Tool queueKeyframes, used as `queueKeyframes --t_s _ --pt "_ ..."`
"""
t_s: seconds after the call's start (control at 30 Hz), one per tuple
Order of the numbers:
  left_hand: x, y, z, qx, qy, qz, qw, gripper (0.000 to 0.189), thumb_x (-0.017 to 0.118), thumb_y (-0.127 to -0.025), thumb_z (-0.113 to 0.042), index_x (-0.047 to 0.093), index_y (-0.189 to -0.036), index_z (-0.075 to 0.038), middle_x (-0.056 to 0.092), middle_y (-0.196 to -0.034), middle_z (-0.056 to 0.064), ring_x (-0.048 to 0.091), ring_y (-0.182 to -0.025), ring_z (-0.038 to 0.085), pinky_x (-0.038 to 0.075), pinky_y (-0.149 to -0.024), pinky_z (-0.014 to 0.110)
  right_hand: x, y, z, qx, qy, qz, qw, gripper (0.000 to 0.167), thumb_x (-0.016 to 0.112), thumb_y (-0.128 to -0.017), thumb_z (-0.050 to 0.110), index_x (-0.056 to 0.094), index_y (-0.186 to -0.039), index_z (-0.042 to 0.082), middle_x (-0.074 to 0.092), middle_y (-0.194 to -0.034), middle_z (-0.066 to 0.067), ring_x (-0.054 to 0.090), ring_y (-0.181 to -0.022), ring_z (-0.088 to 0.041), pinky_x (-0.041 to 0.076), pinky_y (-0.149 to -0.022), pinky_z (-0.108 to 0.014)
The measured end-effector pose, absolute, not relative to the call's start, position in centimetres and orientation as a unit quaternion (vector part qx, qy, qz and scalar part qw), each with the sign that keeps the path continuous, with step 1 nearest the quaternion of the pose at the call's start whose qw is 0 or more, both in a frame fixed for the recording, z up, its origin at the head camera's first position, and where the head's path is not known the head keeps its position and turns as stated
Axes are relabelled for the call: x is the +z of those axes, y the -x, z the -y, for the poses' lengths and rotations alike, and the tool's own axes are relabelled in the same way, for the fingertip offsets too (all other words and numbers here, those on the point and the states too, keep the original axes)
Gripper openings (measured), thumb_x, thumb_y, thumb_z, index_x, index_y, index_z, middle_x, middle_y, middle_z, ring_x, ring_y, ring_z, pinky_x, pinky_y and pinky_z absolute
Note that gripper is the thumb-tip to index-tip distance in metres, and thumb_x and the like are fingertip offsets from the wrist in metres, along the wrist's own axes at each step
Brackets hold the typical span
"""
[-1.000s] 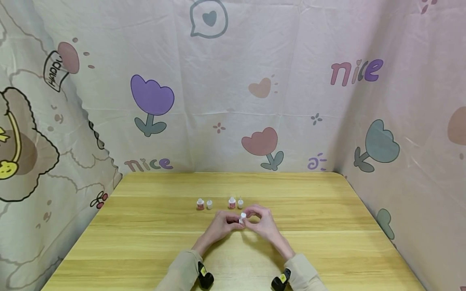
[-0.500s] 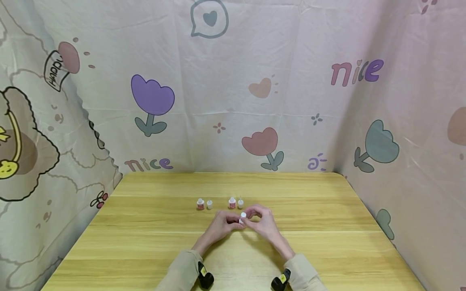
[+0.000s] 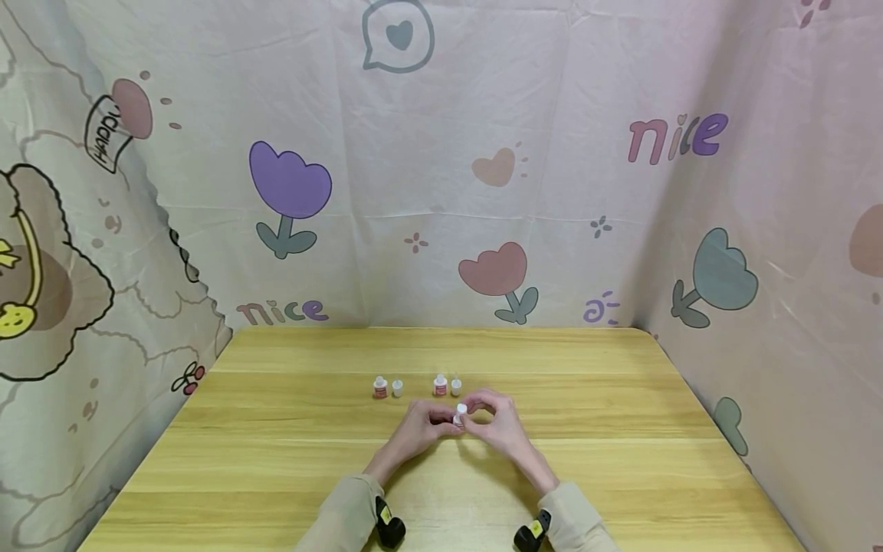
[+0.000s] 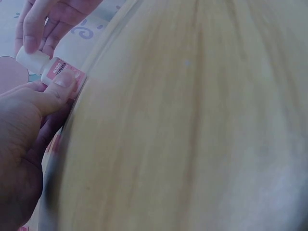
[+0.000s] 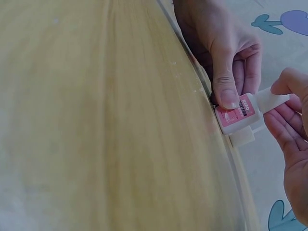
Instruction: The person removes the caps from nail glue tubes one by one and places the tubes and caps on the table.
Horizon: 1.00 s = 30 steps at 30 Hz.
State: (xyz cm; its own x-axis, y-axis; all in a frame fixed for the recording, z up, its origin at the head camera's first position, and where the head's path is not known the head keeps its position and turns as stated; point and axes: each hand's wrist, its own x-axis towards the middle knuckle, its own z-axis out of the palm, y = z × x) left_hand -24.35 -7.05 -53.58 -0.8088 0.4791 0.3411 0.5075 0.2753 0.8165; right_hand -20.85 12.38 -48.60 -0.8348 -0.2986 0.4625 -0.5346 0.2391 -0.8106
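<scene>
Low over the table, my left hand (image 3: 418, 426) grips a small white glue bottle (image 5: 236, 120) with a pink label, its thumb flat across the label. My right hand (image 3: 503, 422) pinches the white cap (image 5: 268, 101) at the bottle's top between thumb and fingers. In the left wrist view the cap (image 4: 32, 59) sits on the bottle's neck, and the bottle (image 4: 54, 72) appears tilted there. Just beyond my hands stands a similar bottle (image 3: 440, 386) beside a white cap with a thin stem (image 3: 456, 386).
Farther left on the wooden table (image 3: 290, 429) stand another pink-labelled bottle (image 3: 380, 388) and its loose white cap (image 3: 397, 389). A printed cloth (image 3: 414, 153) hangs behind the table and along both sides. Black cameras (image 3: 390, 529) are strapped at both wrists.
My right fingers and the cap shift very slightly at the bottle's top. Both hands otherwise keep their place, and the standing bottles and caps have not moved.
</scene>
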Motion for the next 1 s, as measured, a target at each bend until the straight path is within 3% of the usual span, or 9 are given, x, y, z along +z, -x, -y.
queueKeyframes --t_s 0.47,1.0 --pt "-53.53 24.26 6.92 -0.515 0.305 0.801 0.019 0.017 0.08 -0.084 -0.015 0.08 -0.101 -0.012 0.08 -0.092 0.004 0.074 -0.081 0.01 0.058 -0.074 0.02 -48.48 20.73 -12.16 0.554 -0.247 0.784 0.13 0.017 0.077 -0.079 -0.01 0.069 -0.095 -0.01 0.072 -0.09 -0.025 0.067 -0.08 -0.042 0.059 -0.077 -0.052" --pt "-53.46 24.25 7.0 -0.516 0.304 0.801 0.009 0.018 0.08 -0.084 -0.012 0.08 -0.102 -0.009 0.08 -0.096 0.006 0.074 -0.084 0.009 0.058 -0.078 0.02 -48.8 20.85 -12.48 0.556 -0.281 0.773 0.119 0.021 0.072 -0.078 -0.015 0.07 -0.098 -0.01 0.072 -0.093 -0.024 0.069 -0.084 -0.031 0.061 -0.082 -0.045"
